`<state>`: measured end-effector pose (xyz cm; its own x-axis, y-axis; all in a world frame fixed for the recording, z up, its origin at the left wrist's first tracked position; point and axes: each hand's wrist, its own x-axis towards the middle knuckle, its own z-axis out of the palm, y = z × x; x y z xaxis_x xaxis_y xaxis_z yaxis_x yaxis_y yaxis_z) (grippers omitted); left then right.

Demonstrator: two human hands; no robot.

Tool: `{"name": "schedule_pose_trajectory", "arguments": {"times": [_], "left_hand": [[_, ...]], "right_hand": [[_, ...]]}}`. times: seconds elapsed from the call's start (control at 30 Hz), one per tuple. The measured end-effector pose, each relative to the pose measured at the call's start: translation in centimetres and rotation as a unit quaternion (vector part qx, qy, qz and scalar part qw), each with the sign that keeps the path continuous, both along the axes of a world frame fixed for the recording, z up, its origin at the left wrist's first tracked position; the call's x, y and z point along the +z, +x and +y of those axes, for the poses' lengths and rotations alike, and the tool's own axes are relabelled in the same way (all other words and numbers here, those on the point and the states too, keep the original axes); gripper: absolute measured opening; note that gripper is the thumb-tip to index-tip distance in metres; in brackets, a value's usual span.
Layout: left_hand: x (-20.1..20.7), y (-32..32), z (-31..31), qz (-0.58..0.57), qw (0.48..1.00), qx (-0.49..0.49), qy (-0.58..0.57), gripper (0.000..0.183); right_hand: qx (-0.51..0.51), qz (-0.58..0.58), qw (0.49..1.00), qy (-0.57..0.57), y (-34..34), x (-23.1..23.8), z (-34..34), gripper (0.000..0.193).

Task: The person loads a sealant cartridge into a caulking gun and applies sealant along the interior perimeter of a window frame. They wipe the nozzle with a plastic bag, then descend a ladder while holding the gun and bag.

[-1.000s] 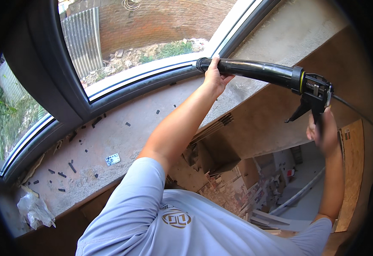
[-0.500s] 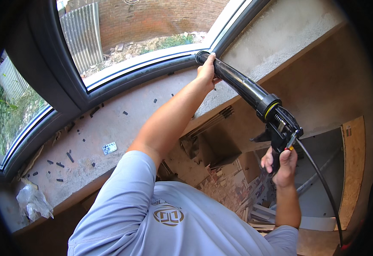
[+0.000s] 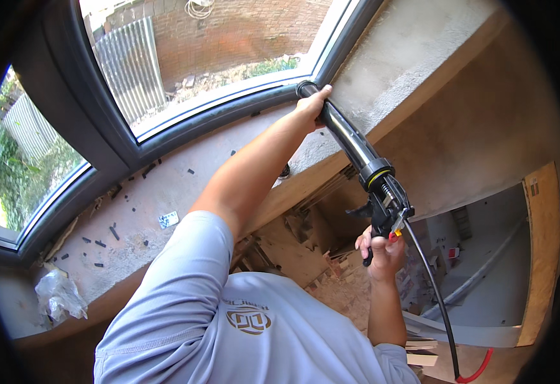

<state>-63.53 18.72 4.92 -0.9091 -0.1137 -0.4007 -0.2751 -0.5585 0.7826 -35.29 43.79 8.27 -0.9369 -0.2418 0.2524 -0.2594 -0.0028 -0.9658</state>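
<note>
Sealant gun [image 3: 375, 174] spans left hand [image 3: 314, 107] to right hand [image 3: 384, 254], beside littered sill [image 3: 171, 192].
Window frame [image 3: 209, 120] stands just beyond the left hand; black scraps [image 3: 113, 232], a small card [image 3: 168, 220] and plastic bag [image 3: 60, 296] lie leftward of it. Left arm [image 3: 254, 163] extends, hand wrapped around barrel [image 3: 350, 139]; right hand, lower, grips handle [image 3: 368, 257].

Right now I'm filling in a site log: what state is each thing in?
Caulking gun: held slantwise, front near the window frame
Left hand: closed around its front end
Right hand: gripping its rear end
Rod: sticking far out the back
Plastic bag: crumpled on the sill
Black scraps: scattered there
Window glass: see-through
</note>
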Motion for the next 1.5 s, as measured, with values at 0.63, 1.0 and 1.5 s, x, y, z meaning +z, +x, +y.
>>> {"name": "schedule_pose_trajectory", "arguments": {"times": [0.63,1.0,1.5], "left_hand": [[20.9,18.4,-1.9,0.326,0.94,0.083,0.049,0.031],[29.1,24.1,-10.8,0.4,0.905,0.144,-0.03,0.04],[38.7,24.4,-15.7,0.425,0.851,0.293,-0.097,0.037]], "right_hand": [[-0.028,0.229,0.968,0.096,-0.5,-2.5,3.7,0.047],[0.067,0.378,0.923,0.003,-9.4,0.3,-6.7,0.038],[-0.057,0.623,0.778,0.068,-10.4,14.4,-9.2,0.077]]}}
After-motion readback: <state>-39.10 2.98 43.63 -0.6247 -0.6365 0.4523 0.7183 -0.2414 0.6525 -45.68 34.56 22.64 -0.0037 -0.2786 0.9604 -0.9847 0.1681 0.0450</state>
